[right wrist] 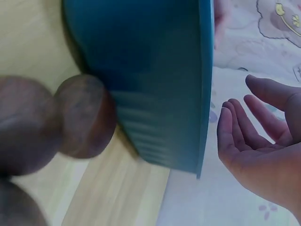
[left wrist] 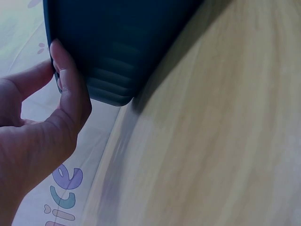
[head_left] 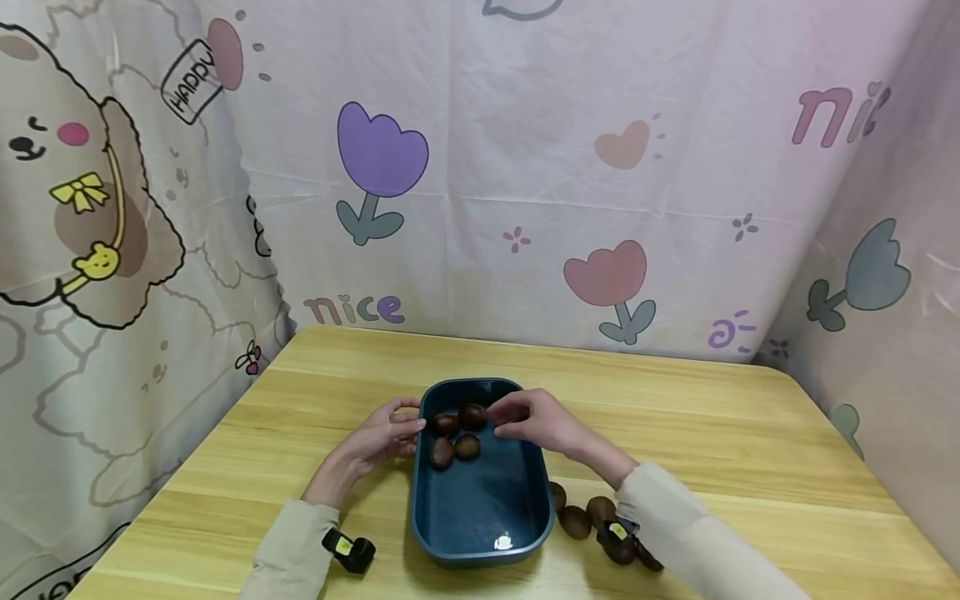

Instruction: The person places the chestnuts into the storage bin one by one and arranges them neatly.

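Note:
A deep dark-blue rectangular bin point(head_left: 480, 500) with rounded corners stands on the table. Several round, glossy, dark-brown chestnut-like pieces point(head_left: 467, 447) lie together in its far left part. My left hand point(head_left: 384, 435) touches the bin's left side, fingertips at the rim; the left wrist view shows these fingers against the outer wall. Over the far right rim my right hand point(head_left: 542, 418) reaches in, its loosely bent fingers right beside the farthest brown piece point(head_left: 472, 416). In the right wrist view, nothing shows between the fingers and thumb of the right hand point(right wrist: 263, 141).
More brown pieces point(head_left: 575, 522) lie on the wooden table point(head_left: 675, 417) by the bin's near right side, partly under my right forearm. A printed curtain point(head_left: 487, 167) hangs behind the table and along both sides. Each wrist wears a small black camera point(head_left: 349, 550).

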Motion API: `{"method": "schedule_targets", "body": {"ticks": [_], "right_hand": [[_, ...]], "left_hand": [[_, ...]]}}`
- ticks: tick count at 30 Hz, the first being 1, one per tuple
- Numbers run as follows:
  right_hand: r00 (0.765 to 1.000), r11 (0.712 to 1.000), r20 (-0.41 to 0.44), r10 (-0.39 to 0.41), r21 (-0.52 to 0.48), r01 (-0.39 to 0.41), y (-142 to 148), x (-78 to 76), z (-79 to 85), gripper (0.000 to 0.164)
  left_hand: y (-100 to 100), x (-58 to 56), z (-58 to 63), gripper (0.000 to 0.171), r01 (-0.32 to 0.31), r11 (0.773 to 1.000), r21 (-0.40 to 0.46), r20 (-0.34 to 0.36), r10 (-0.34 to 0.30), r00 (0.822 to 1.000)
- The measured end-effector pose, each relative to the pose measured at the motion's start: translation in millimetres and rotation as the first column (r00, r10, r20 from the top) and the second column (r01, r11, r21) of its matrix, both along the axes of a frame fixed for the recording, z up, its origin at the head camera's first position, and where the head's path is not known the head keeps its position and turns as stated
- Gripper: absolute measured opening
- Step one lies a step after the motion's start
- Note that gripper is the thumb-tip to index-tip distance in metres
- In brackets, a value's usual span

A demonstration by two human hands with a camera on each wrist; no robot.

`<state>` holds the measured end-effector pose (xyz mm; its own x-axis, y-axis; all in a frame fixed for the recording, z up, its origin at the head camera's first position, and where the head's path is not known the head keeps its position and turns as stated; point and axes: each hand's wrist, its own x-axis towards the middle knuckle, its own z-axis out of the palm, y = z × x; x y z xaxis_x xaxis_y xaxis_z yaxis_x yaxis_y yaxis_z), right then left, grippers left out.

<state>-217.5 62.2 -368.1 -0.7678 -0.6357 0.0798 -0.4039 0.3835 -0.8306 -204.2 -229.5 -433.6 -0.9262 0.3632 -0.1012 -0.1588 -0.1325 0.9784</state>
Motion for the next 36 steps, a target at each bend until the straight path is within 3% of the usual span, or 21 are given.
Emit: {"method": "schedule_targets", "body": {"ticks": [6, 18, 36], "right_hand": [[0.998, 0.999, 0.013, -0.055, -0.003, 0.055, 23, 5.9, -1.6, 0.021], [0.987, 0.987, 0.030, -0.160, -0.008, 0.161, 59, 18.7, -21.6, 0.014], [0.972, 0.989, 0.183, -0.146, 0.004, 0.147, 75, 42.8, -59.4, 0.031]], "left_hand": [[0, -0.9, 0.6, 0.047, 0.004, 1.000, 0.000, -0.007, -0.004, 1.000], [-2, 1.1, 1.6, 0.048, 0.001, 1.000, -0.006, -0.009, -0.001, 1.000], [2, 0.2, 1.2, 0.047, 0.008, 1.000, -0.006, -0.009, -0.008, 1.000]]}}
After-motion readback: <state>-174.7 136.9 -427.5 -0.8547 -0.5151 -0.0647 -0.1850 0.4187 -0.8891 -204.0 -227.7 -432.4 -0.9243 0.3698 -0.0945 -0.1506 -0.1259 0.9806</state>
